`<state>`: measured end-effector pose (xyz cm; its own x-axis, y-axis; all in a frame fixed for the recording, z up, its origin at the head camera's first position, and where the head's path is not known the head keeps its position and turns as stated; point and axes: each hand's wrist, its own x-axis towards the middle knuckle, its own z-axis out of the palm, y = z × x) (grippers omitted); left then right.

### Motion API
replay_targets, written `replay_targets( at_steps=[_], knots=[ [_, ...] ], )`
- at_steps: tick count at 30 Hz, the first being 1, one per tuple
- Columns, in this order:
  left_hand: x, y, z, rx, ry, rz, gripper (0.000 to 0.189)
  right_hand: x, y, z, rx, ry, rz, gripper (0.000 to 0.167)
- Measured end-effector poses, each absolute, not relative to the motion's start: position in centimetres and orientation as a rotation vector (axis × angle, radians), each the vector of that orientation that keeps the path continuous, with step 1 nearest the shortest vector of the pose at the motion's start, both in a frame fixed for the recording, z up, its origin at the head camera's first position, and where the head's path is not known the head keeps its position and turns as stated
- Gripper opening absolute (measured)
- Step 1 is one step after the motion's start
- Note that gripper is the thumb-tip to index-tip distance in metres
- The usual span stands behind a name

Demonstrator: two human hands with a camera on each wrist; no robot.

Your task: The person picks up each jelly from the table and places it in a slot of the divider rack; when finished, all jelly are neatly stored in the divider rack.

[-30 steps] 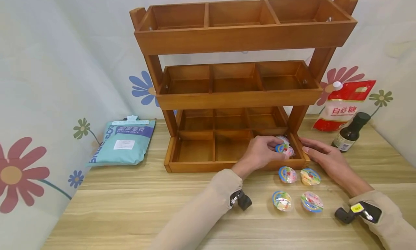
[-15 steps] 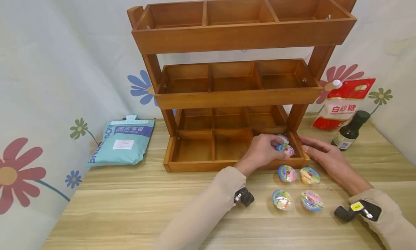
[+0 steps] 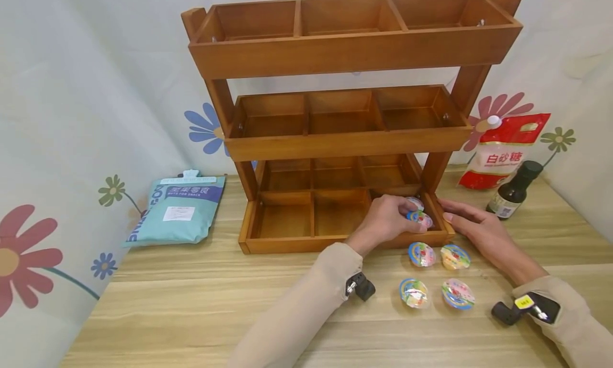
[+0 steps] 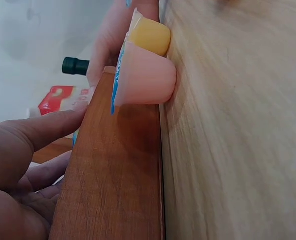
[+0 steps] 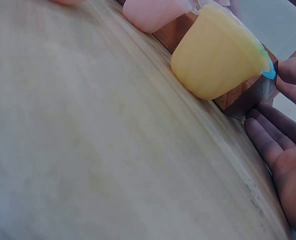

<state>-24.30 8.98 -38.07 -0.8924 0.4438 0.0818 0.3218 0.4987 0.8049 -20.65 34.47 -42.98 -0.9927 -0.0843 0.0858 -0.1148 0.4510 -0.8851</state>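
My left hand (image 3: 383, 222) reaches into the front right compartment of the wooden rack (image 3: 287, 245) and pinches a jelly cup (image 3: 420, 218) with a blue and pink lid. Just behind it another jelly cup (image 3: 415, 202) lies in the same compartment. In the left wrist view the rack's front wall partly hides the left hand's fingers. My right hand (image 3: 481, 232) rests against the rack's right end, its fingers extended in the right wrist view. On the table before the rack stand a pink jelly cup (image 4: 145, 75) and a yellow jelly cup (image 5: 220, 55).
Nearer the front are two further jelly cups, one pale (image 3: 414, 293) and one pink (image 3: 457, 294). A dark bottle (image 3: 514, 191) and a red and white sugar pouch (image 3: 500, 152) stand right of the rack. At left lies a teal snack bag (image 3: 179, 211).
The head view has shifted slightly. My left hand keeps hold of the jelly cup in the compartment, and my right hand stays at the rack's end.
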Motion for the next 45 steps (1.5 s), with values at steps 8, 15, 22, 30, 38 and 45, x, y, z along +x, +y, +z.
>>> replay_targets(
  at_steps=[8,15,22,30,38,45],
  knots=[
    [-24.5,9.3,-37.9,0.63,2.583,1.329,0.035,-20.7,34.4,-42.9,0.131,-2.65,1.623,0.055],
    [-24.8,9.5,-37.7,0.596,2.563,1.33,0.036,-20.8,34.4,-42.9,0.15,-2.655,1.607,0.056],
    [-25.0,9.6,-37.8,0.632,2.568,1.319,0.033,-20.9,34.3,-42.9,0.126,-2.652,1.62,0.055],
    [-25.1,9.9,-38.1,0.671,2.608,1.266,0.032,-21.1,34.3,-43.1,0.147,-2.617,1.666,0.055],
    [-25.2,10.1,-38.1,0.704,2.658,1.195,0.033,-21.1,34.6,-43.3,0.178,-2.587,1.678,0.054],
    [-25.2,10.4,-38.0,0.715,2.701,1.098,0.034,-21.0,34.5,-43.3,0.166,-2.581,1.695,0.054]
  ],
)
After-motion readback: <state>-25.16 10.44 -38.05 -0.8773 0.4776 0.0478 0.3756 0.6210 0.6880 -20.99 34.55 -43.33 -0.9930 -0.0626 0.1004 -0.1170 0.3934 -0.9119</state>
